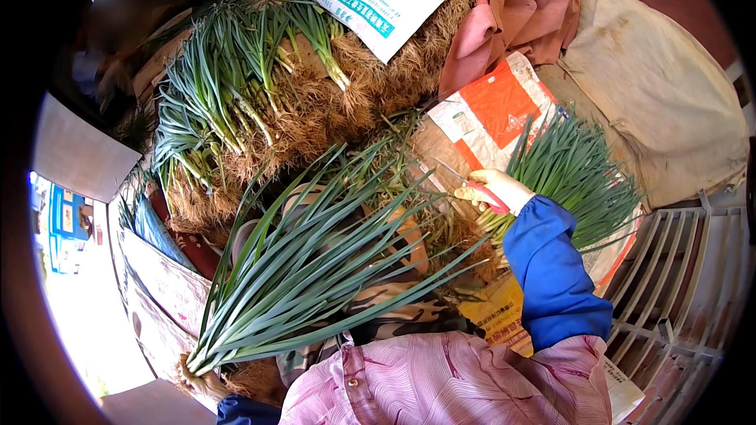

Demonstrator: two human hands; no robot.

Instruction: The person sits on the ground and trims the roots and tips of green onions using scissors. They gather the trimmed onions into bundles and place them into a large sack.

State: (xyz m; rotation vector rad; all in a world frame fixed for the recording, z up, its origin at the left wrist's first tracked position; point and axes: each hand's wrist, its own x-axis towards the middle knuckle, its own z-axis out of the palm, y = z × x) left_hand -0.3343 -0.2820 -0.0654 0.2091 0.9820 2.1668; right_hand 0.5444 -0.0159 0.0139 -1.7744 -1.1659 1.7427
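Note:
My right hand [496, 191], in a pale glove below a blue sleeve, is closed on a red-handled knife [490, 198]. Its thin metal blade points up and left. Just beside that hand lies a pile of trimmed green onions [575, 177], leaves toward the right. A large bunch of green onions [323, 267] fans across my lap, its root end at lower left. There, next to my left blue cuff, my left hand [209, 386] grips the base; the leaves and stalks cover most of its fingers.
Untrimmed green onions [228, 102] with thick brown roots are heaped at the far left and middle, partly under a white printed sack [374, 0]. An orange-and-white sack [504, 110] lies under the trimmed pile. A metal rack [669, 267] stands at right, below beige cloth [654, 86].

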